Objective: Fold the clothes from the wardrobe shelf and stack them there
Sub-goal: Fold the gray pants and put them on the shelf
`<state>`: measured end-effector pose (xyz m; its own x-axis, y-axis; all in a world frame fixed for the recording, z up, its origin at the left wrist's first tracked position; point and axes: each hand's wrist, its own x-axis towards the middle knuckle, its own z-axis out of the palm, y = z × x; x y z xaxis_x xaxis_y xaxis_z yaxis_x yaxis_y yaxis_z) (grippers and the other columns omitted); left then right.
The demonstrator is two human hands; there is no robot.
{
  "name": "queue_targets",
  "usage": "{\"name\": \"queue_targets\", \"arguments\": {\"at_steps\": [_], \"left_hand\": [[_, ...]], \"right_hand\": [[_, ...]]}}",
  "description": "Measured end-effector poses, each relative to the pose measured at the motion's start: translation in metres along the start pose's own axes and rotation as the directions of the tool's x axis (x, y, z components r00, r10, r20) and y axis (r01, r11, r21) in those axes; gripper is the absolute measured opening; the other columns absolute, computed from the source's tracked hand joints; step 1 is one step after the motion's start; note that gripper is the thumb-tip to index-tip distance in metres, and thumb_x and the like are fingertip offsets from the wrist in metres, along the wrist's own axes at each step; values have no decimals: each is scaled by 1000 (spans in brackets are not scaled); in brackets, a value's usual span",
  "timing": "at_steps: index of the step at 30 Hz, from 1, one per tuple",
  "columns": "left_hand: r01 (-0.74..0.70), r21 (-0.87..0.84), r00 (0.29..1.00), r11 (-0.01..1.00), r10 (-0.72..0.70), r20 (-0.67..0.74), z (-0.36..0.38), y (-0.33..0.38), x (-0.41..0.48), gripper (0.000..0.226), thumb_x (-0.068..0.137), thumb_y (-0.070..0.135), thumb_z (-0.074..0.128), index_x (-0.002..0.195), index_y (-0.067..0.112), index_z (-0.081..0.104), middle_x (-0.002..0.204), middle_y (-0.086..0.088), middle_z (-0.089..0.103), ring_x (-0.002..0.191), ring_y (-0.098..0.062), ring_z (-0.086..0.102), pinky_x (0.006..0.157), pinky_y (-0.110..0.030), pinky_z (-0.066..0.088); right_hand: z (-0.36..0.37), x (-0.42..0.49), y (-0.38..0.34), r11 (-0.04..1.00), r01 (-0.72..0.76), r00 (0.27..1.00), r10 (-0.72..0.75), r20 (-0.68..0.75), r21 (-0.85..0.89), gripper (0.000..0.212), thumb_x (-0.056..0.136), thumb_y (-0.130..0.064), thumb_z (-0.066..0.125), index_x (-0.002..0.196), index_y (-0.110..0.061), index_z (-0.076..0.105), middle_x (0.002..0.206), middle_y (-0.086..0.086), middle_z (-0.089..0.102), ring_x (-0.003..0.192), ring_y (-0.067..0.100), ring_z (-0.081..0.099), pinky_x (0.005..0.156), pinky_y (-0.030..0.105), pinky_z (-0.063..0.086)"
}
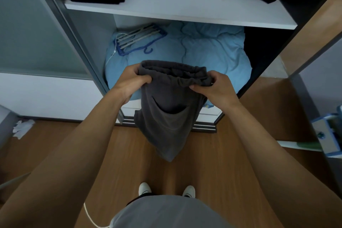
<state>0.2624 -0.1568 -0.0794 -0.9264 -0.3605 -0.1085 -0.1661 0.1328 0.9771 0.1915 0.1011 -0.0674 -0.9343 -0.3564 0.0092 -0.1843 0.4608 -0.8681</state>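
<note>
Two hands — left hand point(129, 79), right hand point(211, 87) — pinch the grey shorts point(166, 116) mid-frame, fingers curled tight on the waistband; a loose pinch might drop them on the floor point(129, 153).

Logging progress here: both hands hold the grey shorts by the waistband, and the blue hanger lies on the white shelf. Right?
No. The left hand and right hand do hold the grey shorts by the waistband, but the blue hanger lies on the light blue bedding below the white shelf, as the head view shows.
</note>
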Motion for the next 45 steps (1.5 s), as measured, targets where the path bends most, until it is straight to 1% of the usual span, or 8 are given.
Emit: {"name": "queue_targets", "arguments": {"at_steps": [8,11,16,27,32,37,40,45], "left_hand": [[54,-371,998,927,-36,55,9,-29,-4,15,96,18,63,109,18,70,104,8,77,97,-2,70,76,-11,51],[178,-547,980,818,-97,173,17,-38,-10,37,89,35,65,120,14,64,119,-2,73,113,-14,67,92,-23,54],[161,-214,974,963,-120,191,40,-21,-11,41,69,28,86,106,24,70,102,6,77,99,-12,72,80,-22,57],[145,-468,987,872,-92,135,77,33,-7,9,93,13,68,100,10,71,93,-5,78,92,-18,75,75,-26,58],[165,-424,986,891,-137,95,51,37,1,28,90,29,72,108,7,69,100,-9,78,97,-20,74,79,-28,57],[294,-279,896,914,-162,414,7,9,-13,81,53,49,95,118,11,65,119,-8,72,113,-22,68,86,-30,58],[229,-121,930,966,-180,321,14,4,-16,55,69,38,89,114,15,68,112,-3,75,109,-20,70,93,-31,56],[183,-444,982,877,-144,120,33,24,-12,23,89,14,72,110,6,71,104,-14,76,99,-26,73,80,-32,58]], "right_hand": [[5,-2,-15,930,107,994,-112,-7,351,23,77,-13,85,98,-13,75,95,-1,77,95,15,72,85,26,58],[4,0,-20,891,69,997,-72,-11,449,23,73,-19,86,95,-19,77,100,6,77,100,24,72,90,35,59],[-6,1,-23,837,-32,999,36,3,547,18,78,-11,83,94,-14,74,102,13,75,98,29,72,93,44,58],[-28,-28,30,580,-351,934,161,320,735,41,84,-22,70,124,-17,63,120,3,74,113,21,69,92,31,58],[6,-24,19,468,-319,943,240,229,824,31,85,-23,76,115,-19,69,118,7,74,110,24,71,88,36,60],[4,-1,-8,406,-462,882,306,359,788,39,93,-32,69,124,-9,67,117,10,74,106,24,72,79,37,62],[-2,8,-18,385,-575,812,372,450,721,34,97,-35,63,118,-8,71,113,13,75,96,25,75,71,37,63],[-16,4,-3,364,-414,910,184,372,834,37,94,-44,63,116,-16,76,128,7,70,119,23,66,100,38,54]]}}
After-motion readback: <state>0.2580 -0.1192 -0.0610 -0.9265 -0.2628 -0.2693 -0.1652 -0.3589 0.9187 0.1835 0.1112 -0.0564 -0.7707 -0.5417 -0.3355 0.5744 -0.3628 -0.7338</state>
